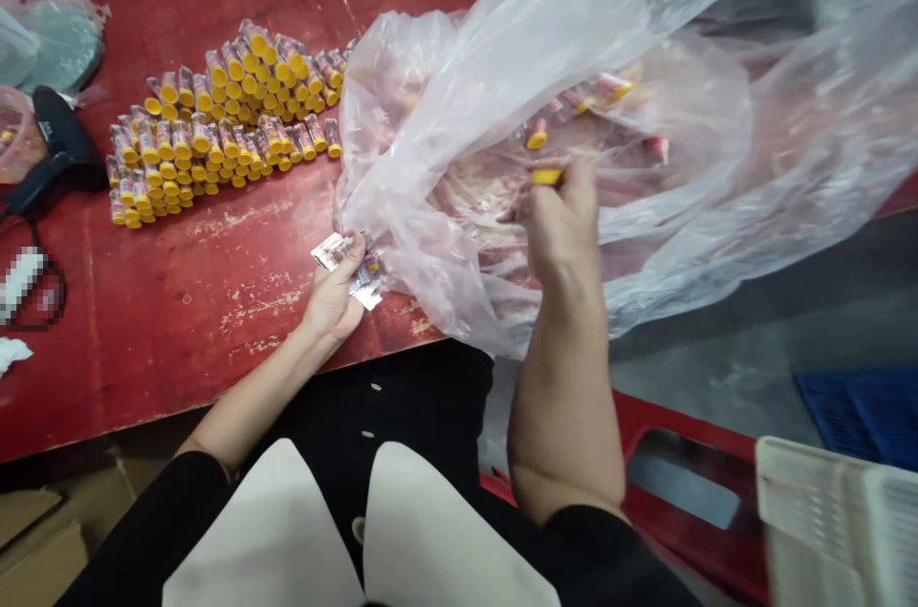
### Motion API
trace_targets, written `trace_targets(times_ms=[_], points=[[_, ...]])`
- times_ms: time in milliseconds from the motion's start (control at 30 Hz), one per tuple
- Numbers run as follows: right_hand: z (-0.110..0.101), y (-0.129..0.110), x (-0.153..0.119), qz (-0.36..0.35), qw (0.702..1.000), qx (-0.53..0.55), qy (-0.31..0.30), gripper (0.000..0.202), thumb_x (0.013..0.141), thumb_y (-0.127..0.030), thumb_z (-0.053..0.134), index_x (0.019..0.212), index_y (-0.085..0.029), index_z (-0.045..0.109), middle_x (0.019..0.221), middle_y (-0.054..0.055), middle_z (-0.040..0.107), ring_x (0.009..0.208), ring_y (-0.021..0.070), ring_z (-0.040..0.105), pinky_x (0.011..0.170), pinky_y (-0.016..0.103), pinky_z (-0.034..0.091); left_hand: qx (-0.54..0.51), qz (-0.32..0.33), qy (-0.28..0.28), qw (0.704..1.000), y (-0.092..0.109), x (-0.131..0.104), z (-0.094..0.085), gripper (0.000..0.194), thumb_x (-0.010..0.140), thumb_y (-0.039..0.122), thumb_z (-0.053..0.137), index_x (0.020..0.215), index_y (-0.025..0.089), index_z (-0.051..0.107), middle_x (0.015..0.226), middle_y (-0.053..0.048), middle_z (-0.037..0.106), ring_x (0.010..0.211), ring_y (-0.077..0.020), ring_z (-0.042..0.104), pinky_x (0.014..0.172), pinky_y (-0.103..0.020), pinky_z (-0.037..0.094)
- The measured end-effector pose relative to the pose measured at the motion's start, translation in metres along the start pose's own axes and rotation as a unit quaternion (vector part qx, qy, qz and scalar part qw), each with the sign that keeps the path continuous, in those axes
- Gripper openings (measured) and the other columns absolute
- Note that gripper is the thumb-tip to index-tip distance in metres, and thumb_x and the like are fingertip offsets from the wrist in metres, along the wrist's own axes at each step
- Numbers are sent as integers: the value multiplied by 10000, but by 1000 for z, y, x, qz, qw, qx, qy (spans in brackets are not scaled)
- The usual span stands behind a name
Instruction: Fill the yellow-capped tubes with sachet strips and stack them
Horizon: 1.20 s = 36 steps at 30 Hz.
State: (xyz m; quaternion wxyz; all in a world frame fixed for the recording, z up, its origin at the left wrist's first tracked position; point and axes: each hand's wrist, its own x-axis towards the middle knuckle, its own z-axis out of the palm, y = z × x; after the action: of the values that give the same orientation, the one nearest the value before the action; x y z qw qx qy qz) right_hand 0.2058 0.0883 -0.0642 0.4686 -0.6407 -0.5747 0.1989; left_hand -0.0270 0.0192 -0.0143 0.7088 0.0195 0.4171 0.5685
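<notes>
My right hand reaches into the mouth of a large clear plastic bag. Its fingers are closed around a small tube with a yellow cap. Several loose tubes lie deeper in the bag, among them a yellow-ended one just beyond my fingers. Near the table's front edge, my left hand grips shiny printed packets, the thumb pressed over them. Whether they are one folded piece or separate ones I cannot tell.
Stacked tubes with yellow caps lie in rows on the red table. At the left are a black handheld scanner and a pink container. A white crate and a red stool stand low at the right.
</notes>
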Motion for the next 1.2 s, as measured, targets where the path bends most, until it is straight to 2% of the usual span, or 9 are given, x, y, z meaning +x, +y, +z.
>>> trace_targets(times_ms=[67, 133, 267, 367, 467, 600, 733, 967, 1200], points=[[6, -38, -42, 32, 986, 156, -58, 117, 905, -266, 646, 1014, -223, 645, 765, -22, 605, 516, 69, 484, 502, 226, 409, -1, 39, -11, 999, -5, -2, 4, 320, 692, 200, 921, 895, 153, 679, 843, 11, 739, 793, -120, 713, 830, -270, 549], [17, -73, -78, 40, 969, 215, -111, 184, 831, -342, 769, 904, -201, 676, 738, -39, 600, 563, 71, 508, 524, 213, 421, 0, 74, -26, 997, -10, -5, 7, 397, 634, 230, 957, 902, 154, 674, 854, 18, 737, 806, -111, 704, 830, -253, 539], [41, -109, -102, 66, 952, 293, -50, 330, 767, -469, 833, 868, -184, 702, 790, -18, 668, 673, 94, 597, 624, 222, 505, 32, 110, -44, 992, -15, -12, 10, 515, 537, 345, 1001, 842, 148, 635, 760, 45, 685, 689, -77, 641, 742, -224, 523], [48, -115, -97, 97, 943, 318, -32, 417, 743, -550, 840, 829, -176, 679, 677, -43, 605, 570, 69, 528, 551, 201, 470, 45, 129, -16, 991, -14, -16, 14, 577, 512, 401, 1006, 767, 169, 544, 654, 83, 593, 586, -51, 557, 674, -211, 505], [43, -116, -92, 123, 924, 360, -47, 460, 792, -627, 776, 816, -191, 634, 607, -67, 512, 501, 57, 447, 485, 192, 412, 54, 119, 21, 991, -8, -20, 20, 589, 587, 443, 976, 730, 189, 464, 589, 102, 488, 510, -32, 463, 563, -183, 443], [21, -116, -94, 94, 895, 434, -41, 438, 847, -625, 728, 1067, -250, 679, 755, -28, 576, 691, 112, 592, 697, 251, 550, 22, 82, 16, 996, 2, -23, 22, 528, 663, 428, 945, 730, 181, 483, 598, 95, 469, 488, -15, 413, 483, -158, 363], [9, -118, -100, 67, 914, 400, -5, 458, 838, -646, 731, 1109, -277, 722, 886, 17, 645, 706, 122, 594, 722, 278, 544, -3, 59, -12, 998, 5, -24, 18, 496, 667, 385, 950, 732, 171, 507, 615, 91, 503, 494, -9, 431, 482, -149, 363], [28, -117, -100, 19, 912, 395, 113, 400, 890, -589, 703, 1172, -305, 720, 922, 14, 680, 685, 111, 616, 672, 256, 541, 6, 15, -41, 999, 2, -24, 25, 532, 545, 360, 1004, 754, 157, 560, 667, 66, 584, 521, -26, 500, 465, -147, 382], [-23, -109, -116, -94, 955, 206, 192, 255, 823, -303, 825, 1076, -299, 794, 1009, 44, 691, 963, 199, 701, 820, 344, 604, 106, -1, -90, 990, -10, -25, 56, 527, 566, 409, 987, 781, 155, 579, 681, 47, 628, 537, -52, 571, 425, -140, 375]])
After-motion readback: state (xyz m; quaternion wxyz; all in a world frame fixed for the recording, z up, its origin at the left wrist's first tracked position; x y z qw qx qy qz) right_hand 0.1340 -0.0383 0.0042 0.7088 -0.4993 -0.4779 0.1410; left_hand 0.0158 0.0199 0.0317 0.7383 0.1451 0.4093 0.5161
